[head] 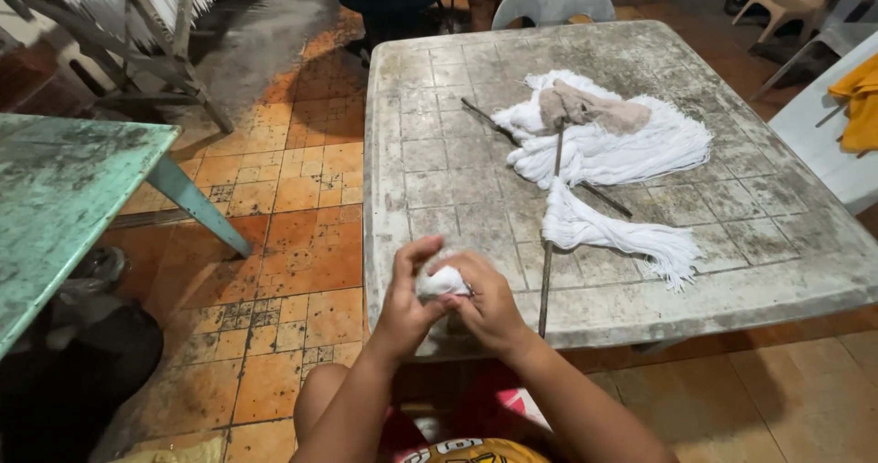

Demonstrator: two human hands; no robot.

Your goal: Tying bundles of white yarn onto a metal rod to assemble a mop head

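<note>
An orange tiled floor (293, 234) runs under a worn, grid-marked plastic table (439, 180) that fills the middle of the frame. At its near edge, low centre, we see the left hand (409, 300) and the right hand (485, 303) pressed together, both clenched on a small white wad (443, 282) (cloth or bunched thread, as far as we can tell). Farther up the table lies a heap of white thread (622, 148) with a beige cloth (594, 111) on top and two thin rods (551, 216) crossing beneath it. A green table (64, 189) stands at left.
</note>
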